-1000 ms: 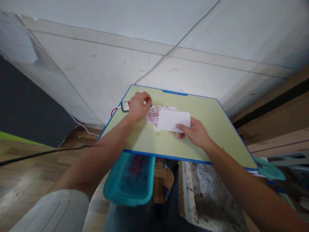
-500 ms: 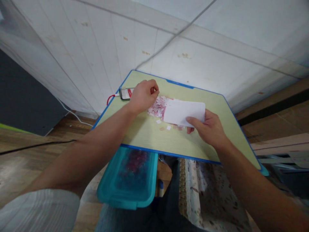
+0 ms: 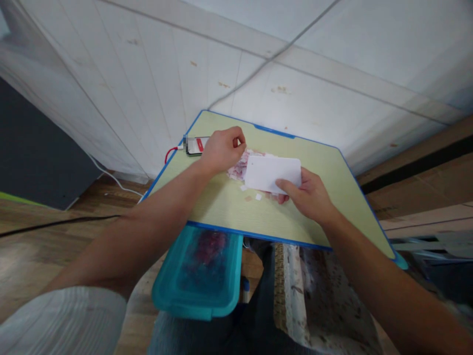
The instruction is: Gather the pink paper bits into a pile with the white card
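Note:
My right hand (image 3: pixel 308 193) grips the right end of a white card (image 3: pixel 273 172), thumb on top and fingers beneath. The card lies over part of a pile of small pink and white paper pieces (image 3: pixel 237 170). My left hand (image 3: pixel 224 148) hovers at the pile's left edge with its fingers curled and thumb pressed to them; what they hold, if anything, is too small to make out. A few loose white paper squares (image 3: pixel 258 196) lie in front of the pile. Partly behind my left hand is a phone (image 3: pixel 194 146) with a red cable.
The yellow table (image 3: pixel 318 222) has a blue rim and stands against a white panelled wall (image 3: pixel 207 64). A teal plastic bin (image 3: pixel 166 291) with something dark red inside sits below its front edge. To the right of it is a fabric-lined woven basket (image 3: pixel 295 301). Cardboard (image 3: pixel 417 197) stands at the right.
My right hand has moved the white card a little to the left, covering more of the paper pile. My left hand stays curled in nearly the same place.

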`<state>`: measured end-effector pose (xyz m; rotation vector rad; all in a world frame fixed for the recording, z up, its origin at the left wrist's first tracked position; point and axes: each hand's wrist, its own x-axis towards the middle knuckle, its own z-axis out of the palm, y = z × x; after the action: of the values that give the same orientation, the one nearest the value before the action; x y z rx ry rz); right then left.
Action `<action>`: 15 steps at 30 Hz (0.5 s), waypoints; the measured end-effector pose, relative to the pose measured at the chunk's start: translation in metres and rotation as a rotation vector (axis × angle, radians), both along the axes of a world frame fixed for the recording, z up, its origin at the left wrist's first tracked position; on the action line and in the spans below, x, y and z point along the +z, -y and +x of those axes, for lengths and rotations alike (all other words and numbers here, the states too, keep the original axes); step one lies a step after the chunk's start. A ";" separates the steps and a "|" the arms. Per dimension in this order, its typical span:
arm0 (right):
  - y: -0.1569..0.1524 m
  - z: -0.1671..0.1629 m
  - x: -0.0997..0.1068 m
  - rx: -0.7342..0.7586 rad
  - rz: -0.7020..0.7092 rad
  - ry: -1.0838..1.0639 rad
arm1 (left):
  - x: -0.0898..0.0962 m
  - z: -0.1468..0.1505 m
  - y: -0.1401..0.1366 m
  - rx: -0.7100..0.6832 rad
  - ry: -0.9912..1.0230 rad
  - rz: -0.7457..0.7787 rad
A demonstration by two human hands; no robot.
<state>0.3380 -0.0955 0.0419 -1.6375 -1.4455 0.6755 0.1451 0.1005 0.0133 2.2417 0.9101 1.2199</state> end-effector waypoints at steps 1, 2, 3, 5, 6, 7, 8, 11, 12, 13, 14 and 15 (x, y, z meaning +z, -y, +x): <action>0.001 0.002 0.001 -0.006 -0.001 0.022 | 0.000 0.000 0.000 -0.002 0.001 0.000; 0.003 0.004 0.002 -0.015 0.001 0.049 | 0.001 -0.001 0.000 -0.003 0.002 0.001; 0.006 0.006 0.004 -0.026 0.004 0.077 | 0.001 -0.001 0.000 -0.003 0.004 0.003; 0.011 0.010 0.009 -0.045 -0.007 0.130 | 0.002 -0.002 0.000 -0.001 0.006 0.009; 0.015 0.011 0.012 -0.054 -0.019 0.153 | 0.002 -0.002 0.001 0.000 0.008 0.011; 0.018 0.012 0.016 -0.064 -0.031 0.175 | 0.003 -0.003 0.001 0.000 0.010 0.012; 0.022 0.012 0.019 -0.076 -0.036 0.195 | 0.003 -0.003 0.001 0.000 0.014 0.011; 0.033 0.011 0.025 -0.108 -0.038 0.239 | 0.003 -0.003 0.001 0.000 0.023 0.002; 0.036 0.011 0.027 -0.108 -0.043 0.249 | 0.003 -0.003 0.001 -0.001 0.024 -0.002; 0.040 0.011 0.028 -0.109 -0.047 0.258 | 0.003 -0.003 0.001 -0.003 0.026 -0.007; 0.043 0.012 0.028 -0.112 -0.049 0.272 | 0.003 -0.003 0.001 -0.006 0.028 -0.012; 0.046 0.013 0.029 -0.120 -0.048 0.288 | 0.003 -0.003 0.001 -0.009 0.031 -0.018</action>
<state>0.3509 -0.1411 0.0705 -1.9022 -1.5250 0.4210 0.1423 0.0991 0.0163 2.2050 0.8949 1.2342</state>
